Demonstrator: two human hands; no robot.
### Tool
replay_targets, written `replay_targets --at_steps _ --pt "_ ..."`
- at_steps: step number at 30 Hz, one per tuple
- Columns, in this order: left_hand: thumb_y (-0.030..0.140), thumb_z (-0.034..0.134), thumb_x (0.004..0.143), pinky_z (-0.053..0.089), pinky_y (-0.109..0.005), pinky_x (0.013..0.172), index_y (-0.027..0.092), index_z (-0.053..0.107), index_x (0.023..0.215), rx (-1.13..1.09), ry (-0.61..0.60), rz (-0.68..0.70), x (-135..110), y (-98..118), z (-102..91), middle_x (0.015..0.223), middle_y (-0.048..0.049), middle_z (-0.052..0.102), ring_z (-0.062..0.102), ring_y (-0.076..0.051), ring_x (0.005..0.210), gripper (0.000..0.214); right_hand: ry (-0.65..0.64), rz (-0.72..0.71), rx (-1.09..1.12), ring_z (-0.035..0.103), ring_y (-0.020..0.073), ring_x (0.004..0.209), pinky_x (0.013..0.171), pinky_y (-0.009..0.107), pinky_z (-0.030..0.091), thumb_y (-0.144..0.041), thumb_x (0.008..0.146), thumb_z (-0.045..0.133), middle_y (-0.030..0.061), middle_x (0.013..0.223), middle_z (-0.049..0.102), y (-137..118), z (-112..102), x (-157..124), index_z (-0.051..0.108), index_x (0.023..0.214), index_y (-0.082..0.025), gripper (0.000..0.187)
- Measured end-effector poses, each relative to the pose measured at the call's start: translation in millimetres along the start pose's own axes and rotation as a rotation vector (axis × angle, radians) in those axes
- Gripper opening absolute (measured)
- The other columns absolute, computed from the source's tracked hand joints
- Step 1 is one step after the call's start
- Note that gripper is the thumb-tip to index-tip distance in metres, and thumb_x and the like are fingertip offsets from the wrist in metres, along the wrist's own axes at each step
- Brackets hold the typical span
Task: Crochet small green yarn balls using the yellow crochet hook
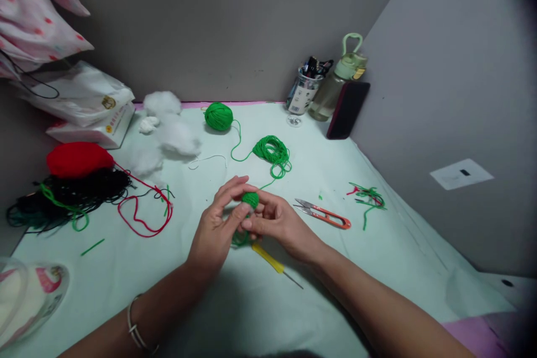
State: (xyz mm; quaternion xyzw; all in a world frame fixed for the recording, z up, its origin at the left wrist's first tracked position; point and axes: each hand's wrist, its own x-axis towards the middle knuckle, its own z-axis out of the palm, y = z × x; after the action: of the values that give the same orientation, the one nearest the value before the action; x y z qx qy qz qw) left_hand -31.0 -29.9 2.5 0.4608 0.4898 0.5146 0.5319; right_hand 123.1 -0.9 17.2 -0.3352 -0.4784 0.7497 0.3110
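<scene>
Between my two hands is a small green crocheted piece (pixel 250 199), rounded at the top, with a bit of white showing below it. My left hand (pixel 222 218) pinches it from the left with thumb and fingers. From the right, my right hand (pixel 274 218) also grips it, thumb bent toward the left thumb. Part of the piece is hidden by the fingers. A green strand runs from it to a loose pile of green yarn (pixel 272 151). Just below my hands lies a yellow-handled crochet hook (pixel 268 258), and more green yarn (pixel 240 239) shows under the left palm.
Orange thread snips (pixel 323 215) lie to the right, near green and red yarn scraps (pixel 369 197). Behind are a green yarn ball (pixel 218 117), white stuffing (pixel 178 134), a pen cup (pixel 302 92), a bottle (pixel 331 92) and a phone (pixel 348 111). Red yarn (pixel 79 159) and black yarn (pixel 84 193) sit left.
</scene>
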Motion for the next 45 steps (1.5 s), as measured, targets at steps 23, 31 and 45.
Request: replay_targets --at_steps 23,31,45 --pt "0.030 0.076 0.088 0.053 -0.029 0.085 0.021 0.068 0.110 -0.284 -0.003 -0.184 8 0 5.0 0.103 -0.0014 0.070 0.066 -0.014 0.086 0.025 0.145 -0.106 -0.669 0.048 0.0110 0.067 0.063 0.026 0.037 -0.035 0.100 0.057 -0.0025 0.076 0.058 -20 -18 -8 0.063 0.087 -0.019 0.021" --pt "0.030 0.076 0.088 0.054 -0.029 0.085 0.021 0.066 0.109 -0.217 -0.079 -0.151 8 2 3.8 0.094 0.0000 0.069 0.067 -0.015 0.084 0.025 0.224 -0.068 -0.758 0.040 0.0098 0.060 0.057 0.025 0.029 -0.030 0.095 0.060 -0.0056 0.062 0.049 -17 -16 -8 0.061 0.071 -0.018 0.026" --pt "0.019 0.076 0.079 0.045 -0.025 0.059 0.021 0.060 0.080 -0.108 -0.089 -0.158 12 4 0.0 0.066 0.0052 0.061 0.057 -0.013 0.060 0.016 0.088 -0.072 -0.749 0.039 0.0097 0.059 0.058 0.025 0.030 -0.021 0.097 0.050 -0.0060 0.064 0.046 -25 7 -22 0.058 0.078 -0.020 0.021"
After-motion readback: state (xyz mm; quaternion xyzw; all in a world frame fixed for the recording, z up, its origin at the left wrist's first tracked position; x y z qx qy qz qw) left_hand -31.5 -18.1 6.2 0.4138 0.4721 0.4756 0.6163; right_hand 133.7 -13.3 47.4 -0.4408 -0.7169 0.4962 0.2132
